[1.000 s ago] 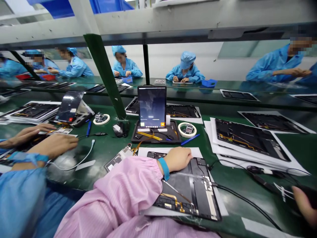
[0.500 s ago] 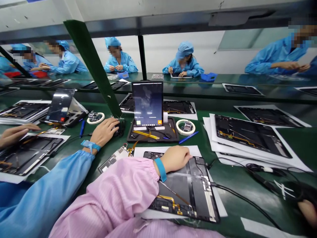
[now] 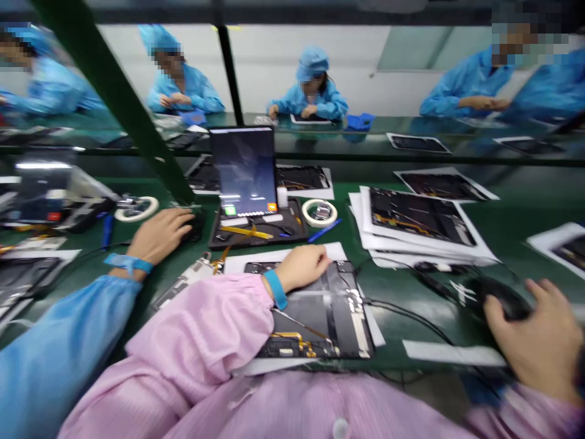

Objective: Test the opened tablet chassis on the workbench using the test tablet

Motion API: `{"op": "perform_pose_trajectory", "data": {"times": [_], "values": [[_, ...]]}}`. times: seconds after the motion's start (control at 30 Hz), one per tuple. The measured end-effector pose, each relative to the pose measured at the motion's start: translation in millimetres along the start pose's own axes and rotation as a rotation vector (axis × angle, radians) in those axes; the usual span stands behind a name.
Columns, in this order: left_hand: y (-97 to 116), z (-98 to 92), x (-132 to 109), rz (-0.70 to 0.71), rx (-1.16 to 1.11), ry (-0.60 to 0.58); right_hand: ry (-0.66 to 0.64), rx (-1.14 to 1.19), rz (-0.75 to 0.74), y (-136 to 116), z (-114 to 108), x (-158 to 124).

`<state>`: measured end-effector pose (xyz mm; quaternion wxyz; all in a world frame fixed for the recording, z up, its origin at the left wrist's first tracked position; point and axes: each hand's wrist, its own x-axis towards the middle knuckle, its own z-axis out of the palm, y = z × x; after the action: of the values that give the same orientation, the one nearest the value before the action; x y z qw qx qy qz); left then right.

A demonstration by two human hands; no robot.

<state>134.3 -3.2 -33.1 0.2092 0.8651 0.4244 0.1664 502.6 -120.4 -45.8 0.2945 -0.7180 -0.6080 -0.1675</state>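
Note:
My left hand, in a pink sleeve and a blue wrist strap, rests with curled fingers on the upper part of an opened tablet housing. Its palm side is hidden. Black cables run from the housing's right edge. At the right, my right hand has thumb and fingers spread around the near side of a black computer mouse; whether it touches the mouse is unclear. Behind the housing, a lit tablet screen stands upright in a black tray.
A co-worker's hand in a blue sleeve lies on another mouse at left. Stacked tablet housings on white sheets lie to the right. A tape roll and blue pen sit beside the tray. People work at the far bench.
The view has swung right and down. My right hand has come into view with spread fingers at the mouse. My left hand stays on the tablet housing.

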Motion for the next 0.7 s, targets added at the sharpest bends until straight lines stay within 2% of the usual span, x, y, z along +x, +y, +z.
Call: {"op": "perform_pose_trajectory", "data": {"times": [0.03, 0.07, 0.1, 0.13, 0.17, 0.2, 0.23, 0.3, 0.4, 0.53, 0.6, 0.7], "values": [[-1.3, 1.3, 0.4, -0.021, -0.012, -0.005, 0.295, -0.024, -0.004, -11.2, -7.9, -3.0], [-3.0, 2.9, 1.1, -0.033, -0.02, -0.007, 0.381, 0.002, -0.094, -27.1, -14.3, -5.1], [-4.9, 4.5, 2.2, -0.039, -0.024, -0.015, 0.324, 0.075, -0.157, -46.5, -18.4, -6.3], [-6.8, 5.8, 3.2, -0.042, -0.028, -0.028, 0.17, 0.185, -0.223, -67.8, -20.0, -6.5], [-8.3, 6.8, 4.0, -0.042, -0.03, -0.046, -0.053, 0.289, -0.306, -89.3, -19.3, -6.0], [-9.3, 7.2, 4.5, -0.042, -0.03, -0.066, -0.279, 0.324, -0.415, -109.3, -16.7, -5.3], [-9.8, 7.2, 4.7, -0.043, -0.028, -0.084, -0.45, 0.316, -0.481, -126.3, -12.9, -4.7], [-9.9, 6.2, 4.1, -0.04, -0.02, -0.105, -0.666, 0.243, -0.564, -148.3, -3.4, -5.2], [-9.9, 4.7, 3.4, -0.039, -0.015, -0.11, -0.741, 0.138, -0.625, -152.8, 11.3, -8.1], [-11.4, 4.3, 3.9, -0.036, -0.029, -0.119, -0.744, 0.154, -0.701, -134.0, 21.6, -5.5], [-12.2, 4.4, 3.9, -0.034, -0.033, -0.123, -0.752, 0.259, -0.67, -126.1, 20.9, -1.2], [-12.7, 4.7, 3.6, -0.036, -0.029, -0.123, -0.732, 0.461, -0.508, -121.0, 17.2, 2.1]]}}
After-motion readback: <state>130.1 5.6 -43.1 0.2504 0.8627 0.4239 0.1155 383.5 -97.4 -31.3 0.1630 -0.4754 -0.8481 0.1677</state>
